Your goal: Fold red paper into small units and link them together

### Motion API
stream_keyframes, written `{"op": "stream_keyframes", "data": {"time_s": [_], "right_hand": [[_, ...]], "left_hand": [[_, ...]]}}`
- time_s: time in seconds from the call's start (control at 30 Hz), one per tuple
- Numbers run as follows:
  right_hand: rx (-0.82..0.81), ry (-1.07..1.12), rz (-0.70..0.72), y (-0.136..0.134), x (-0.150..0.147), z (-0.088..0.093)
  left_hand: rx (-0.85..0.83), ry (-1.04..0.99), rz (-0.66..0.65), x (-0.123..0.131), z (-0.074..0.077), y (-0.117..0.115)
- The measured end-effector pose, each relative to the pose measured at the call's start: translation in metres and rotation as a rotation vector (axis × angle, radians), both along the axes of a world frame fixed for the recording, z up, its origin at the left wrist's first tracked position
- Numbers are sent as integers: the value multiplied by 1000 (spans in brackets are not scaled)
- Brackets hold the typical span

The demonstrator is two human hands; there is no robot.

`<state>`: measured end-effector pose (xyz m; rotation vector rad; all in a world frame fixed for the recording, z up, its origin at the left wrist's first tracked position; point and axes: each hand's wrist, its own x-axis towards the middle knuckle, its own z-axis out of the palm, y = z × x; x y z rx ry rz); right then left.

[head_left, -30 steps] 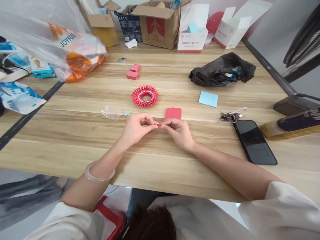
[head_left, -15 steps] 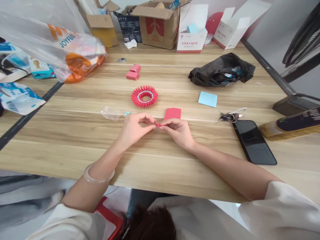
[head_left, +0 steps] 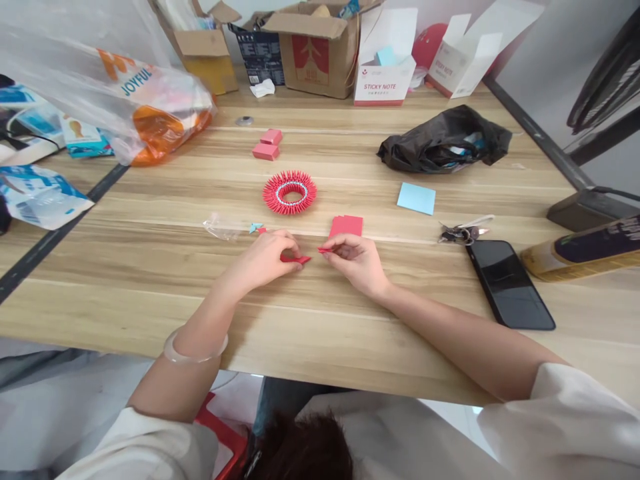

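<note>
My left hand [head_left: 267, 258] rests on the wooden table [head_left: 320, 313], fingers closed on a small red paper piece [head_left: 296, 259]. A short gap to the right, my right hand [head_left: 353, 260] pinches another small red paper piece [head_left: 324, 250]. Just behind my right hand lies a stack of red paper squares [head_left: 346, 226]. A ring built of red folded paper units [head_left: 289, 191] sits further back in the middle. A tiny blue folded piece [head_left: 255, 228] lies by a clear plastic wrapper [head_left: 223, 227].
Two pink note pads [head_left: 267, 144], a blue sticky note pad [head_left: 416, 198], a black bag [head_left: 444, 143], keys [head_left: 457, 232], a phone [head_left: 510, 283] and a bottle [head_left: 583, 253] lie around. Cardboard boxes [head_left: 315, 47] line the back; plastic bags [head_left: 135, 100] crowd the left.
My hands, which were joined on one red piece, have drawn apart. Each now holds a separate red piece, and the left has dropped lower onto the table.
</note>
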<state>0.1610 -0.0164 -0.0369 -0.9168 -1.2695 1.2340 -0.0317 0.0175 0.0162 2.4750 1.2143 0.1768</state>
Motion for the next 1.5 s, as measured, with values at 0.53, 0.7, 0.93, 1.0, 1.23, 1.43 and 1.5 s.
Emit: {"op": "stream_keyframes", "data": {"time_s": [0.53,0.7,0.93,1.0,1.23,1.43,1.5], "right_hand": [[-1,-11,-1,-1,1,4],[3,10,26,-2,0,7],[-69,56,52,-3,0,7],[-90,46,45,-2,0,7],[-122,31,37,-2,-1,8],[-147,7,42,-3,0,9],[-136,-4,41,-3,-1,10]], "left_hand": [[400,-117,-59,2,0,-3],[384,-93,-52,2,2,-5],[320,-127,-58,1,1,-4],[309,-156,-60,1,1,-4],[319,-132,-29,1,1,-4],[274,-117,18,0,-1,-4],[268,-141,56,0,-3,-4]]}}
